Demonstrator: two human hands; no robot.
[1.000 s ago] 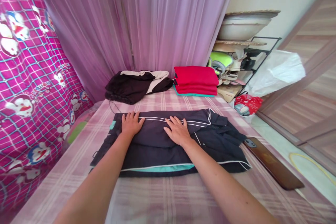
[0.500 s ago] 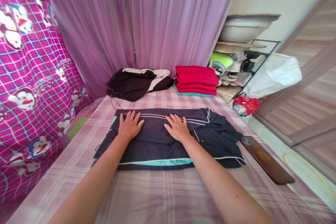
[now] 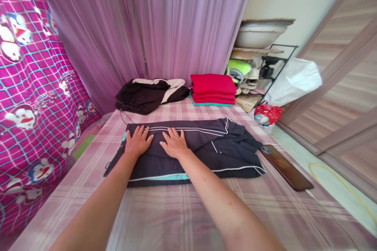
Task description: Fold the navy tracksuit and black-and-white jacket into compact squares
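Open bedsheet before garment, phone right, red stack behind

Matt dark cloth garment, glossy phone, wrinkled plastic bag.

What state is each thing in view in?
Navy garment, folded, laid out flat
Left hand, open, palm down on the garment
Right hand, open, palm down on the garment
Red clothes, folded, stacked
Black-and-white garment, loosely heaped
Phone, back up, cable at its near end
Curtain, hanging in folds
Plaid sheet, spread out
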